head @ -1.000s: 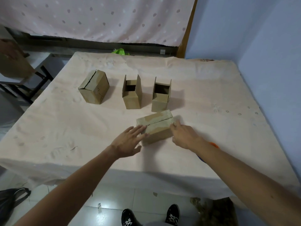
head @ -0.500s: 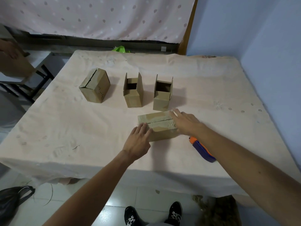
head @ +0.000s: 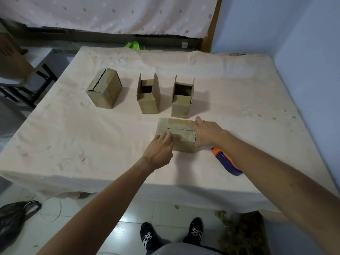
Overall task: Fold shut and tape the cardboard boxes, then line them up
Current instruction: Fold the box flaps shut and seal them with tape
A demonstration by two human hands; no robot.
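Cardboard box (head: pixel 177 128), left hand (head: pixel 159 150) and right hand (head: pixel 207 132) resting on opposite ends.

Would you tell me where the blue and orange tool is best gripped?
The blue and orange tool is probably best wrapped around its long blue body, from above: it lies flat on the table, beside the right hand.

I see brown cardboard boxes (head: pixel 148 100) on a pale peach cloth (head: pixel 73 135), an orange-and-blue tool (head: pixel 228 162), and a white curtain (head: pixel 110 13) with what look like grey dots.
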